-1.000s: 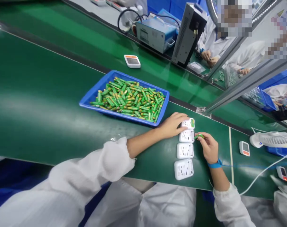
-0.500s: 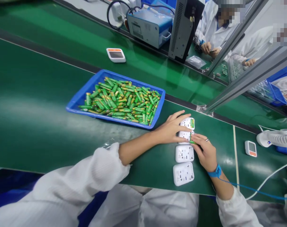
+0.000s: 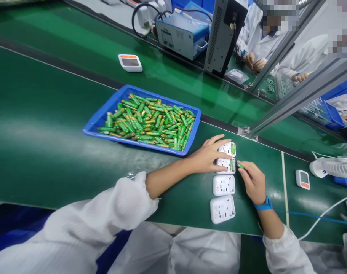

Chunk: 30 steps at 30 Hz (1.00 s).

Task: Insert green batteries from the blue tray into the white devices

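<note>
Several white devices lie in a column with their battery compartments facing up. My left hand (image 3: 205,155) is spread over the upper two, thumb and fingers resting on the second device (image 3: 222,169). That one has a green battery (image 3: 232,165) in its compartment. The farthest device (image 3: 224,147) holds green batteries too, partly behind my fingers. Just right of the second device, my right hand (image 3: 253,180) pinches another green battery (image 3: 240,166), clear of the slot. Closer to me, the third device (image 3: 224,185) and the nearest device (image 3: 223,209) have empty compartments.
A blue tray (image 3: 89,131) piled with green batteries stands left of the devices. White-and-orange devices with screens lie beyond it (image 3: 130,63) and to the right (image 3: 303,179). A white fan (image 3: 330,167) and a metal post (image 3: 287,97) stand right. Co-workers' hands (image 3: 253,62) are across the line.
My right hand moved in to the second device, where a green battery now sits, then drew back right with another battery. My left hand's fingers spread. The device on the belt shifted left.
</note>
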Motion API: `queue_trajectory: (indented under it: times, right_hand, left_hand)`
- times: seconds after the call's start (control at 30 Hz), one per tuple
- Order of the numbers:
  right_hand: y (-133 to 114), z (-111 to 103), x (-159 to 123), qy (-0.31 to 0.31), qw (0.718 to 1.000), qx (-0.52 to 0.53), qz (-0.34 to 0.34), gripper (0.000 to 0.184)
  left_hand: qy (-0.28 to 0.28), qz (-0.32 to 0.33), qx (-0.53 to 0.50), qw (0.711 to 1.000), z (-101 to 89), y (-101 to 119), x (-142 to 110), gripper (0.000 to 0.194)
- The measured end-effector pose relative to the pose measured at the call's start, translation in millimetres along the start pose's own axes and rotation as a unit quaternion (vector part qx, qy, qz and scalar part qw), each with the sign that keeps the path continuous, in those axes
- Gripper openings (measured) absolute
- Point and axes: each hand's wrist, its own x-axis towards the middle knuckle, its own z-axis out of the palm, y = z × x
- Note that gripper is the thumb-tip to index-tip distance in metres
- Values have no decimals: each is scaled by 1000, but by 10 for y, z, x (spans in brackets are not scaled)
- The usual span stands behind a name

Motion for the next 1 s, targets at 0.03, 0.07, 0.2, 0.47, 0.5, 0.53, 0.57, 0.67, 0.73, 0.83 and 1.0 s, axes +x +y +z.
queue_trajectory:
  times: [0.03, 0.07, 0.2, 0.47, 0.5, 0.53, 0.57, 0.67, 0.73, 0.83, 1.0]
  right_hand:
    - [9, -18, 25, 7, 1000, 1, 14, 32]
    - [17, -33, 50, 8, 1000, 4, 24, 34]
    - [26, -64, 114, -16, 999, 24, 25, 33]
    - [62, -43, 94, -72, 996, 41, 38, 14]
    - [67, -38, 91, -74, 996, 36, 43, 12]
    - [69, -33, 90, -75, 996, 30, 45, 11]
    - [68, -29, 90, -76, 996, 24, 44, 11]
    - [54, -26, 95, -75, 997, 17, 27, 18]
    - [48, -31, 94, -84, 996, 14, 4, 27]
    - [53, -40, 86, -99, 994, -7, -36, 36]
    - [70, -50, 76, -104, 993, -27, -38, 38]
  left_hand:
    - [-2, -1, 2, 1000, -3, 1, 1, 44]
    - [-4, -1, 4, 1000, -6, 1, 1, 43]
    - [-9, 9, 9, 1000, -10, -2, 1, 40]
    - [-21, 10, 9, 1000, -28, -5, -13, 49]
    - [-21, 10, 10, 1000, -28, -8, -13, 48]
    - [-20, 10, 10, 1000, -26, -11, -13, 47]
    - [-19, 10, 9, 1000, -24, -15, -13, 46]
    - [-17, 12, 6, 1000, -19, -25, -15, 46]
    - [-19, 13, 9, 1000, -19, -27, -19, 48]
    - [-26, 19, 13, 999, -22, -24, -27, 55]
    - [-34, 44, 21, 998, -25, -26, -37, 70]
